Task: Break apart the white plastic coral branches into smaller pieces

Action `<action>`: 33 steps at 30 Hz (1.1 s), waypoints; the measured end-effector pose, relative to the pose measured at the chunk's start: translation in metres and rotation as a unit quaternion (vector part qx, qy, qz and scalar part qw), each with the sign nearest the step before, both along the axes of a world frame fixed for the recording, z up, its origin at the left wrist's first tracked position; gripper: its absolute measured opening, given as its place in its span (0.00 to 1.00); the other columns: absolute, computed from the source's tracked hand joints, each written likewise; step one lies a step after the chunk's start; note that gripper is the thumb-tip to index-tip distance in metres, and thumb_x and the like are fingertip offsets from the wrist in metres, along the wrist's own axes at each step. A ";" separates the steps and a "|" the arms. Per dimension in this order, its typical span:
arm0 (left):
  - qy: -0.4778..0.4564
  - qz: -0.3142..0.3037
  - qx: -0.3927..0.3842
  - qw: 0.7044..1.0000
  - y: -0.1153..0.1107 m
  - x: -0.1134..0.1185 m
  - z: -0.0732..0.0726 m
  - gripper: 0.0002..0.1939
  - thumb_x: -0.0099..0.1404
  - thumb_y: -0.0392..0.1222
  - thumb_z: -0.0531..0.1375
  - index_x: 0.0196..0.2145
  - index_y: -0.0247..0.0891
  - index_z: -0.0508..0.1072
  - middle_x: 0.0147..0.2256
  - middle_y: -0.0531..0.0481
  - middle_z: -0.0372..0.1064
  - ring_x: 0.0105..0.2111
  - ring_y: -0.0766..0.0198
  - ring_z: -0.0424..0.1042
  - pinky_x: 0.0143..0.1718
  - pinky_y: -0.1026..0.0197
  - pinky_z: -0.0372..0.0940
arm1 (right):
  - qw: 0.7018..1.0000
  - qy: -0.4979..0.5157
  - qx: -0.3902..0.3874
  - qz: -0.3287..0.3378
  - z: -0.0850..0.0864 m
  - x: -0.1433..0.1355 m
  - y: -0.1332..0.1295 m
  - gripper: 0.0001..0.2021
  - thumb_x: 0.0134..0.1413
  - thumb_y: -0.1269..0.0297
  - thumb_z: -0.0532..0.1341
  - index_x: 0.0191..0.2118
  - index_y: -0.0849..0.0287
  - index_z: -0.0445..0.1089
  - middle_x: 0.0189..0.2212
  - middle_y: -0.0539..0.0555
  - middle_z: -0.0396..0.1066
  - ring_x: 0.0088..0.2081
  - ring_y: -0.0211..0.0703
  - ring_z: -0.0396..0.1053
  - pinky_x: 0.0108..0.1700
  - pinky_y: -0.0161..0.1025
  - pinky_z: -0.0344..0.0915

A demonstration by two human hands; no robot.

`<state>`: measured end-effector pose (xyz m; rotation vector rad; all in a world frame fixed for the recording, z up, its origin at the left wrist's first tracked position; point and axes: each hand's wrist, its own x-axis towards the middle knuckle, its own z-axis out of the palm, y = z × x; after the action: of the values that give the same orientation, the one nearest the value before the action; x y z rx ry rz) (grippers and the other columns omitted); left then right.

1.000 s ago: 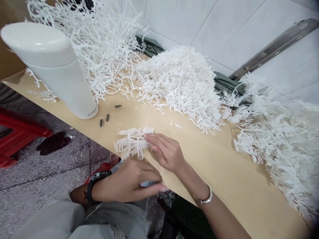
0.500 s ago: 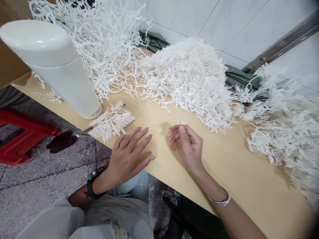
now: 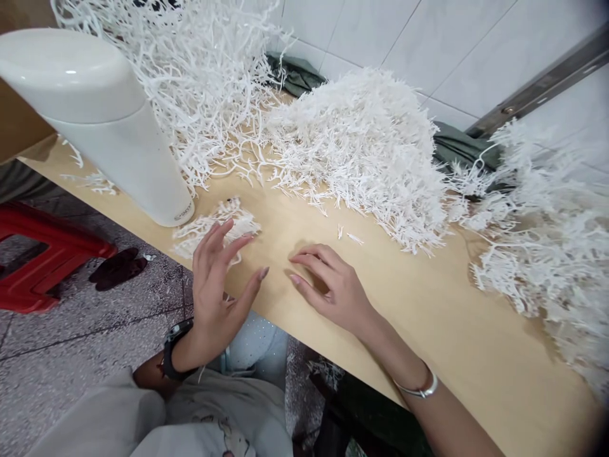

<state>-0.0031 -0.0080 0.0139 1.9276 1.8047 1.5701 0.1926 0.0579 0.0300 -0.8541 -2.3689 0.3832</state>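
1 bunch (image 3: 243, 220) lies near the bottle (image 3: 137, 152), perhaps finished; 3 heaps (image 3: 361, 152) seem undone. The left hand (image 3: 214, 298) and right hand (image 3: 340, 289) are empty, thumbs apart from fingers.

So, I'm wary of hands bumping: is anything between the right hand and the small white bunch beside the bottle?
Partly: the left hand hides part of the white bunch. Between its right end and the right hand, only tabletop shows.
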 end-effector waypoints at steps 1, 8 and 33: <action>-0.020 -0.013 -0.006 1.000 0.000 -0.001 0.000 0.25 0.63 0.38 0.62 0.56 0.45 0.62 0.61 0.44 0.55 0.62 0.51 0.55 0.61 0.44 0.58 | 1.000 -0.001 -0.001 0.002 0.000 0.000 0.000 0.10 0.57 0.65 0.59 0.45 0.58 0.68 0.42 0.57 0.69 0.45 0.43 0.69 0.46 0.42 0.69; -0.039 -0.160 -0.046 0.985 0.001 -0.005 0.002 0.22 0.63 0.34 0.61 0.53 0.45 0.66 0.60 0.46 0.57 0.49 0.64 0.68 0.47 0.62 0.71 | 0.997 0.051 -0.056 -0.005 0.003 0.000 0.000 0.16 0.58 0.64 0.59 0.51 0.57 0.63 0.45 0.57 0.68 0.44 0.41 0.68 0.46 0.42 0.68; 0.178 -0.247 -0.111 0.946 0.023 0.001 0.026 0.14 0.70 0.46 0.51 0.46 0.35 0.68 0.41 0.46 0.71 0.41 0.57 0.68 0.41 0.55 0.65 | 0.937 0.209 -0.262 -0.095 0.013 0.003 0.006 0.21 0.61 0.51 0.53 0.22 0.59 0.58 0.18 0.46 0.55 0.21 0.31 0.53 0.24 0.32 0.52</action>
<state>-0.0017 0.0152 0.0400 2.4065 1.3521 0.8680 0.1959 0.0641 0.0429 -1.0976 -1.7899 1.0339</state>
